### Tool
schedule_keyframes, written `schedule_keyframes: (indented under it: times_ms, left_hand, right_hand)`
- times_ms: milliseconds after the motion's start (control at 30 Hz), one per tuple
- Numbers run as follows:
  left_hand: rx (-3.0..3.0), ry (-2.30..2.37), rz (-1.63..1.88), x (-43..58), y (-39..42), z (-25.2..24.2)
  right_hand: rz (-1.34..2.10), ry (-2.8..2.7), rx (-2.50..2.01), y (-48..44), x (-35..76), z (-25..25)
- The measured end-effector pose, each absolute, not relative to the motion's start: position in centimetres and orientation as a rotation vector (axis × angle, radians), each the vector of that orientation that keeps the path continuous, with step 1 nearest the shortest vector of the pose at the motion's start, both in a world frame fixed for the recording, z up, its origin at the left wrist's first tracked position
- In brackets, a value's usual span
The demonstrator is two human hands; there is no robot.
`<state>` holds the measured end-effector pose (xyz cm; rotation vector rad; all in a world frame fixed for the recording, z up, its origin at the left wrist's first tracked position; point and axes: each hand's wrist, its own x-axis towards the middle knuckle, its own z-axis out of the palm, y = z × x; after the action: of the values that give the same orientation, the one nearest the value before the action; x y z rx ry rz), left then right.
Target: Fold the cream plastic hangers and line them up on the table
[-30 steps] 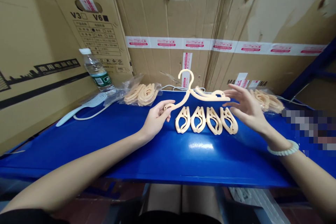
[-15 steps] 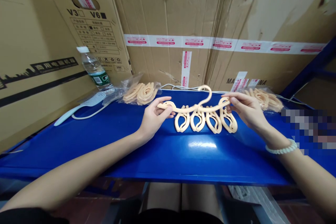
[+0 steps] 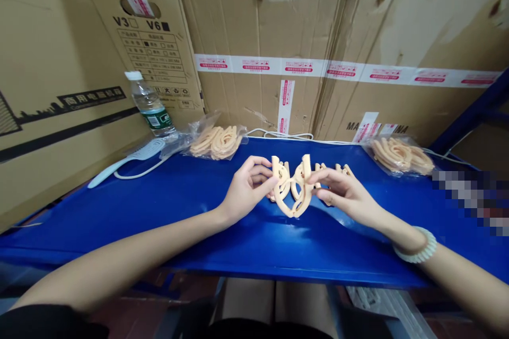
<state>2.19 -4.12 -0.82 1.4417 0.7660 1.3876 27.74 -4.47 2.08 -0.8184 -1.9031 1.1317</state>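
A cream folding clothes hanger [image 3: 293,211] is raised over the blue table, its two arms bent upward into a V. My left hand [image 3: 254,183] pinches its left arm between thumb and fingers. On the other side, my right hand [image 3: 338,188] grips the right arm, the fingertips touching it. Behind the hanger, several folded hangers [image 3: 321,169] of the same colour stand in a row on the table, partly hidden by the held hanger and my right hand.
Clear bags of folded hangers lie at the back left [image 3: 218,140] and back right [image 3: 400,156]. A pale blue hairbrush [image 3: 133,158] and a water bottle [image 3: 153,106] are at the left. Cardboard boxes [image 3: 254,16] wall the back, with a white cable [image 3: 278,133] along their foot.
The hanger, spread wide before with its hook up, is now folded into a V and lower. My hands have come closer together, mainly the right one moving left.
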Motion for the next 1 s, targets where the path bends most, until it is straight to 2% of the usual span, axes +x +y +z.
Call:
schedule_keyframes:
  times_ms: [133,300,733,1000]
  left_hand:
    - [1.48,0.767,1.364,2.04,-4.41,-0.74]
    - [1.587,0.82,1.387,1.92,-4.69,-0.56]
    - [1.572,0.804,1.389,2.29,-4.83,-1.01]
    - [1.585,0.826,1.238,2.3,-4.82,-1.37]
  right_hand:
    - [1.243,-1.998,-0.759,-4.73,27.73,2.0]
    - [1.153,-2.033,-0.793,-4.67,27.97,2.06]
    - [1.2,-2.042,-0.699,-5.28,27.87,2.06]
    - [1.286,-2.166,-0.685,-5.31,27.91,2.19]
